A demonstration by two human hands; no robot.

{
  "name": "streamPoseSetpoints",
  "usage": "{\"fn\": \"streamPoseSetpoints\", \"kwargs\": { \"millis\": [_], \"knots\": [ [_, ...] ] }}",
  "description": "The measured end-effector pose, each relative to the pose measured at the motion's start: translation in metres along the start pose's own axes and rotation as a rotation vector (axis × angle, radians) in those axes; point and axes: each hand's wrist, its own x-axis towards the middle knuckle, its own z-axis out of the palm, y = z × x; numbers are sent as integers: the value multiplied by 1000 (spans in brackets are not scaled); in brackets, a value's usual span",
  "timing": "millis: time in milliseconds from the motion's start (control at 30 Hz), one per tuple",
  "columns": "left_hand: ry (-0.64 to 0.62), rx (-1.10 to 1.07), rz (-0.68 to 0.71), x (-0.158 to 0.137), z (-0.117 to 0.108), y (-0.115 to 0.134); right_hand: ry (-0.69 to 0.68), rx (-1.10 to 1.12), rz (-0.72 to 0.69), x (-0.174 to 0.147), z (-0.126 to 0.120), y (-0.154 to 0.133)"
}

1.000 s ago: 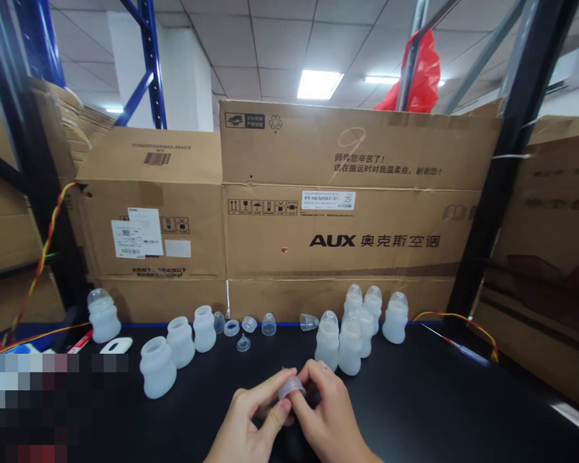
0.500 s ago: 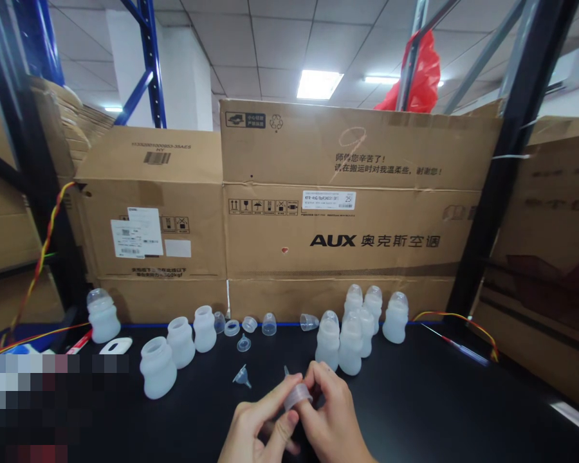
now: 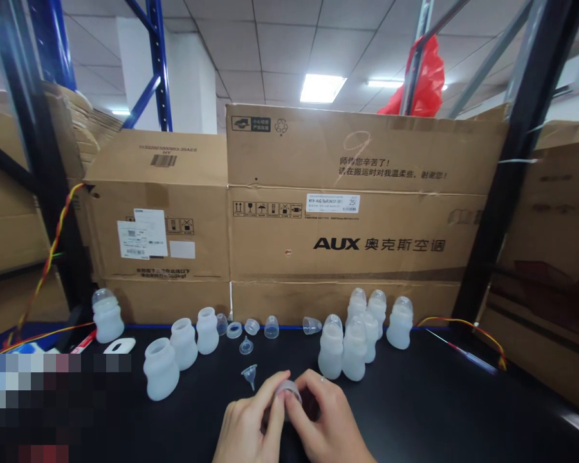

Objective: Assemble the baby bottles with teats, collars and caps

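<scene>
Close to me, my left hand [image 3: 248, 421] and my right hand [image 3: 327, 415] are both closed on a translucent bottle collar ring [image 3: 288, 386]. Its round opening tilts up, and my thumbs press at its near edge. Fingers cover the lower part, so whatever is inside it cannot be made out. Just beyond my left hand lies a clear silicone nipple [image 3: 249, 375], and a second nipple [image 3: 246, 345] sits farther back. Three open frosted bottles stand to the left, the nearest bottle [image 3: 161, 370] leaning slightly. Right of my hands is a group of capped bottles [image 3: 354, 350].
Along the back lie a loose collar ring [image 3: 234, 330], a clear cap [image 3: 271, 326] and a tipped cap [image 3: 311, 325]. One capped bottle [image 3: 108, 315] stands far left beside a white oval object [image 3: 119, 346]. A cardboard wall [image 3: 357, 263] closes the back of the black table [image 3: 429, 411].
The ring has turned in my fingers so its opening tilts upward, and the nipple tip that stuck out beyond it no longer shows. The whole view has shifted slightly.
</scene>
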Motion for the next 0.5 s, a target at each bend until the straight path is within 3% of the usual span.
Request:
{"fn": "streamPoseSetpoints", "kwargs": {
  "millis": [133, 300, 500],
  "knots": [
    [30, 9, -2, 4, 0, -5, -71, -71, -50, -2, -6, -4],
    [-35, 13, 26, 9, 1, -4, -124, -72, -70, -1, -7, -1],
    [-12, 512, 280, 24, -31, 7, -44, -89, -39, 1, -4, 5]
  ]
}}
